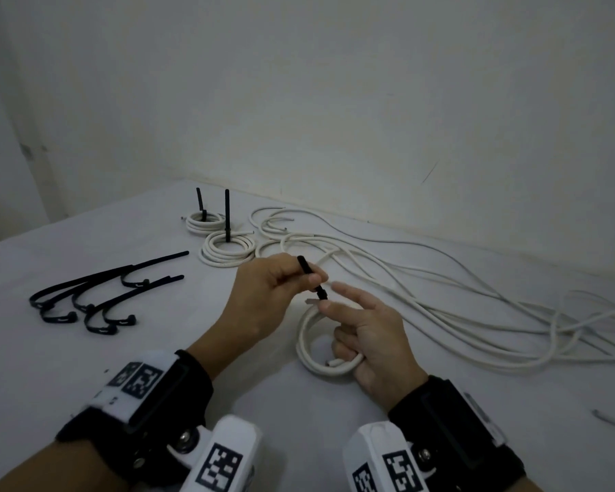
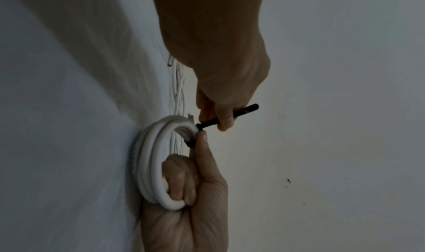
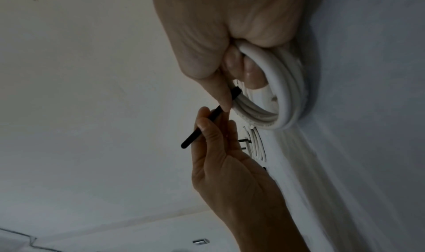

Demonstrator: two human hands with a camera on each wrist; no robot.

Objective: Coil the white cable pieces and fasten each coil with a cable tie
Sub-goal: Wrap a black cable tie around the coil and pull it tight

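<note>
While tie head hidden behind fingers, right hand (image 1: 373,344) clutching coil (image 1: 311,353), left hand (image 1: 270,289) pinching tie tail (image 1: 308,273).

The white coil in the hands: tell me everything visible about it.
The white coil is several loops of round, smooth white cable, held on edge just above the table. The right hand curls through its near side. A black cable tie wraps its far side, the tail pinched by the left hand. One cut end shows.
</note>
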